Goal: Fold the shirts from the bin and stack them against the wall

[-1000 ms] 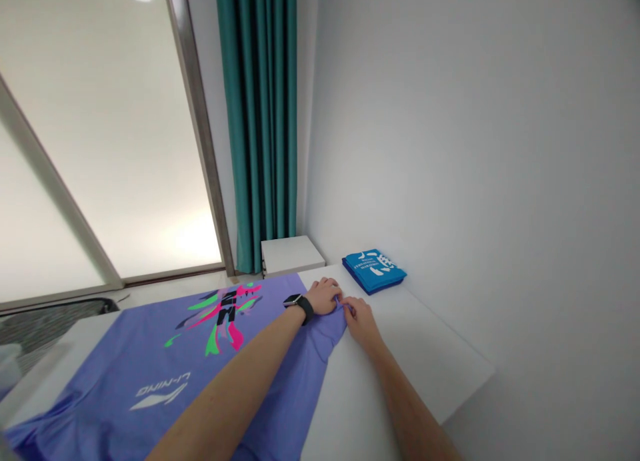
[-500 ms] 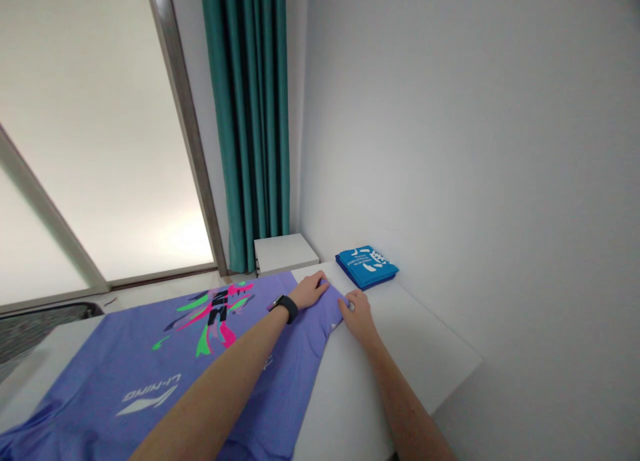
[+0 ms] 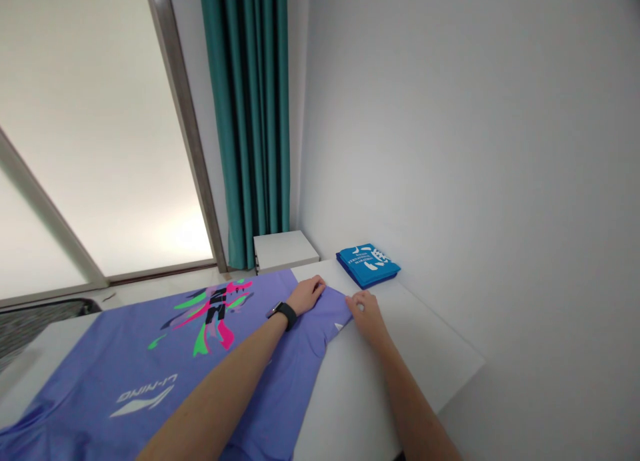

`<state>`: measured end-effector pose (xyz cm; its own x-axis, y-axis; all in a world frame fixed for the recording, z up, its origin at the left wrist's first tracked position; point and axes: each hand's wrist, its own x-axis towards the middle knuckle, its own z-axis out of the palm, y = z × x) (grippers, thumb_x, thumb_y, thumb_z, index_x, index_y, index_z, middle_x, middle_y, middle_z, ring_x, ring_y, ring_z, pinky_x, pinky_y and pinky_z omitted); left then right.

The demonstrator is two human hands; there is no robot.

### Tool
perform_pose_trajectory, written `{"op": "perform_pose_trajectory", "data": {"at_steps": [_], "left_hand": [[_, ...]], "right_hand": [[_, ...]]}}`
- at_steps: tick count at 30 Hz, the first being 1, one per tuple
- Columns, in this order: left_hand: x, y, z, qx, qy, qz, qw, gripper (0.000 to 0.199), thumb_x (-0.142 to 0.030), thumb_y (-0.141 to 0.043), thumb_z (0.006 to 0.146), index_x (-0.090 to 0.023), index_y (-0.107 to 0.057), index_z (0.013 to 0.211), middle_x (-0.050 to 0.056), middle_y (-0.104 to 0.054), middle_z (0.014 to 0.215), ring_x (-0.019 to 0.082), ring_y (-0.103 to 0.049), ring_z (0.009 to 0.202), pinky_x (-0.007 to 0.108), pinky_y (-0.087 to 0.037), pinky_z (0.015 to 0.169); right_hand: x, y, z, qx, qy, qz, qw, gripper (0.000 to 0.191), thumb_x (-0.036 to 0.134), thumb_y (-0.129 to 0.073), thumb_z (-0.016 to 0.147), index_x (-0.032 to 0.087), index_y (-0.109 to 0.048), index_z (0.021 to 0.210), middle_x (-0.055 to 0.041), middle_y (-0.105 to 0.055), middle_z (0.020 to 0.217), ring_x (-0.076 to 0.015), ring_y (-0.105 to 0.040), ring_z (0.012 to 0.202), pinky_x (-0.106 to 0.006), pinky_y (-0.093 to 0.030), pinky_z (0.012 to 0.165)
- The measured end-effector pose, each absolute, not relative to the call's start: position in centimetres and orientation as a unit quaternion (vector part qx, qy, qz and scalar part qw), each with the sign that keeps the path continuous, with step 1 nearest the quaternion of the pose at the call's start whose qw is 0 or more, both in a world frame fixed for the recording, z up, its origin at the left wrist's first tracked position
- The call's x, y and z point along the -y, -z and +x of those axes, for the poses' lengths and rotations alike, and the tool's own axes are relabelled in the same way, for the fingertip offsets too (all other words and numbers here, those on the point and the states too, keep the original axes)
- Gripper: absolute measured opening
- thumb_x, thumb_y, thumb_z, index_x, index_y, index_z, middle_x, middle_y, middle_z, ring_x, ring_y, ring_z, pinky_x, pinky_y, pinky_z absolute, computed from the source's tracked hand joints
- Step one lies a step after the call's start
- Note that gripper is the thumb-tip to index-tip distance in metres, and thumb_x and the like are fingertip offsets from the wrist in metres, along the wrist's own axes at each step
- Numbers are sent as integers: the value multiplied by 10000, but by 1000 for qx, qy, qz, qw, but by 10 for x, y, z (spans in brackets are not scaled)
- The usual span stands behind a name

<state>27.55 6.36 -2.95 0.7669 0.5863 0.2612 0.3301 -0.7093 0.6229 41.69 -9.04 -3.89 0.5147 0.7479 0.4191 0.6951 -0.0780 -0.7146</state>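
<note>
A person's two bare hands are working at the far end of a lavender-blue T-shirt [image 3: 125, 368], which is lying flat across a white table [image 3: 405, 361] and filling the lower left of the frame. A white Li-Ning logo [image 3: 143, 396] and a pink, green and black print [image 3: 210, 314] are showing on the cloth. The left hand [image 3: 307, 296] is resting palm-down on the shirt near the table's far edge, with its fingers lying flat and close together, not spread. A black-strapped smartwatch [image 3: 283, 313] is sitting on the left wrist. The right hand [image 3: 367, 316] is touching the shirt's edge at the lower centre-right, just beside the left hand, with its fingers bunched and curled; whether they are pinching the cloth cannot be told. A folded blue cloth [image 3: 368, 265] with a white print is lying on the table against the wall [image 3: 450, 148], well beyond the hands. A low white cabinet [image 3: 285, 250] is standing beyond the table's far end, below a teal curtain [image 3: 245, 114] at upper centre. A frosted glass panel [image 3: 95, 134] is filling the upper left.
</note>
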Motion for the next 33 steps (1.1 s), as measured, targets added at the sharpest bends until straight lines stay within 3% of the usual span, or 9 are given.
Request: {"op": "perform_pose_trajectory", "data": {"at_steps": [2,5,11,15,18,21,25,28,33], "left_hand": [[-65,32,275,-265,-235,889,291,174,-297,-427,926,-207,-572,890,26,-657,819,187,-608,792,295,-455,778],[-65,35,275,-274,-250,880,297,187,-308,-408,934,-209,-557,877,24,-659,825,183,-608,792,292,-459,766],[-63,35,273,-281,-272,873,292,212,-326,-378,954,-208,-546,898,6,-648,786,167,-614,755,272,-455,724],[-58,32,270,-290,-282,876,265,247,-301,-322,979,-204,-544,1023,4,-645,767,170,-612,739,289,-454,735],[-50,26,268,-292,-299,881,222,230,-243,-355,961,-190,-564,1040,61,-654,940,211,-585,952,370,-411,898],[-39,15,264,-273,-300,900,160,214,-196,-399,929,-184,-593,1018,94,-620,1076,248,-517,1084,438,-343,991],[-17,0,250,-180,-248,950,61,282,-191,-427,918,-198,-577,1157,96,-605,1144,244,-524,1095,426,-387,977],[8,-4,228,-113,-199,971,66,388,-288,-451,941,-224,-485,1322,97,-546,1323,242,-497,1204,422,-385,1026],[47,7,189,-60,-76,990,103,574,-422,-411,966,-214,-292,1487,118,-319,1551,270,-333,1400,476,-261,1145]], "right_hand": [[92,33,416,522,-110,-676,508,417,491,-468,879,211,-461,569,-22,-565,743,-172,-522,758,-276,-387,668],[95,29,414,544,-194,-649,496,422,513,-482,867,214,-437,572,44,-457,576,-124,-436,574,-243,-325,547],[99,34,426,491,-96,-715,488,228,407,-503,822,212,-611,872,68,-495,545,-139,-455,510,-252,-326,543],[97,39,434,485,3,-773,410,213,330,-502,826,221,-629,958,42,-548,611,-175,-544,655,-291,-359,713],[97,44,435,505,24,-806,309,178,265,-527,849,241,-635,988,16,-604,678,-205,-566,825,-327,-318,814],[97,47,436,520,31,-817,247,156,239,-534,881,254,-632,1002,2,-637,724,-205,-555,877,-324,-289,825],[97,48,438,529,36,-820,213,153,239,-518,913,258,-631,1015,-12,-666,783,-202,-551,904,-312,-277,805],[94,47,439,538,49,-820,190,156,252,-506,930,251,-628,1027,-22,-686,831,-206,-554,926,-312,-278,794],[89,45,441,561,64,-808,166,163,250,-477,950,232,-629,1008,-43,-708,903,-216,-566,948,-322,-286,789]]}}
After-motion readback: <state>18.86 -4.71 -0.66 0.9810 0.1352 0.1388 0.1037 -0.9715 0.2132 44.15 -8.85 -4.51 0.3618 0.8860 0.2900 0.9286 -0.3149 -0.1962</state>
